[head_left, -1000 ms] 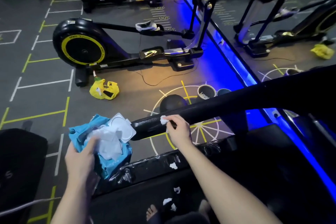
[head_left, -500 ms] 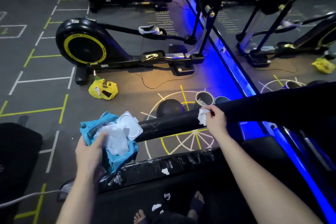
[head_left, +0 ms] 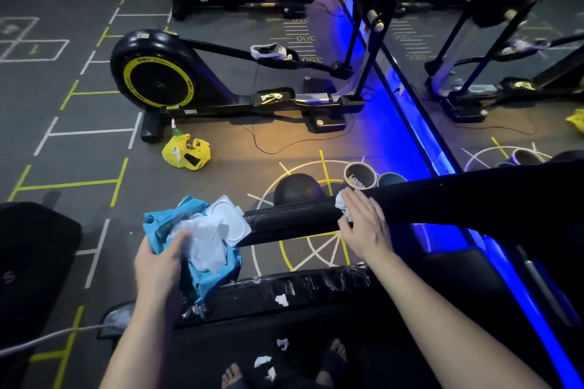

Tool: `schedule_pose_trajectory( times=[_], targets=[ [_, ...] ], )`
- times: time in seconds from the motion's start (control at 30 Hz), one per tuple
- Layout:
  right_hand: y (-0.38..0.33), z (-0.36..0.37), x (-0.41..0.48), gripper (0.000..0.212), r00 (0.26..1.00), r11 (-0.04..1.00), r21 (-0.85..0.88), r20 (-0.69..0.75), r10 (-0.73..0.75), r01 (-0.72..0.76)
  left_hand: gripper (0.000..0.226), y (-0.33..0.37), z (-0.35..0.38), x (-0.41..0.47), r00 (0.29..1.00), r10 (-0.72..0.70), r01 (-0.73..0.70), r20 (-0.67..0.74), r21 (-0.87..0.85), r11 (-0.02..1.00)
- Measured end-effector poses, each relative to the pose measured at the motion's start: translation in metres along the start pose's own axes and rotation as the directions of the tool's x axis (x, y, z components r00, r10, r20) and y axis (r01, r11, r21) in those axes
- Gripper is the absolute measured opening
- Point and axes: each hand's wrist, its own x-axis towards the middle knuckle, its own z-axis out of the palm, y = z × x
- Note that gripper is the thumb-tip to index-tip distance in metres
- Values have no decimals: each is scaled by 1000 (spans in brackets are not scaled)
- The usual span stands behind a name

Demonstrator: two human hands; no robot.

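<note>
Wiping of the black padded bar, head view. My right hand lies flat across the bar with its fingers nearly straight. They press a small crumpled wipe onto the top of the padding, and the thumb sits on the near side. My left hand grips the blue wipe pack from below, thumb curled over its front, and holds it just beside the bar's free end. The pack's white lid stands open and a loose sheet hangs out of the mouth. Wet streaks shine on the padding between the pack and my right hand, so I judge that stretch covered and the stretch to the right of the hand not yet done. To do the step well, I press evenly through the fingers and draw the wipe along the bar in one direction, then roll the hand over to reach the far side and the underside. The wad is small and appears to shed. White scraps lie on the plastic-wrapped lower rail and on the dark surface near the bare feet. I would therefore swap it for the hanging sheet, folded flat for wider contact. I also hold the pack clear of the padding, so the loose sheet does not drag or tear.
</note>
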Motion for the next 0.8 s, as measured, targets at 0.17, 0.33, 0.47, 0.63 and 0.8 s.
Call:
schedule_pose_trajectory(
  times=[0.17, 0.33, 0.47, 0.63, 0.8],
  targets=[
    [21, 18, 1, 49, 995, 995, -40, -1, -95, 95, 26, -7, 2, -3, 999, 3, -4, -44, -34, 999],
    [19, 37, 3, 44, 995, 983, 184, -96, 6, 12, 20, -11, -4, -6, 995, 25, -26, -94, -4, 1000],
    [-11, 54, 3, 38, 985, 960, 278, -174, 22, 27, 27, -9, -7, -8, 996, 23, -26, -91, -30, 999],
    [-56, 78, -4, 49, 974, 933, 351, -228, 5, 77, 28, -2, -17, -7, 994, 50, -53, -95, -27, 998],
    [-110, 102, -11, 60, 973, 922, 360, -220, -64, 142, 28, 1, -30, -8, 995, 61, -59, -79, 17, 998]
  ],
)
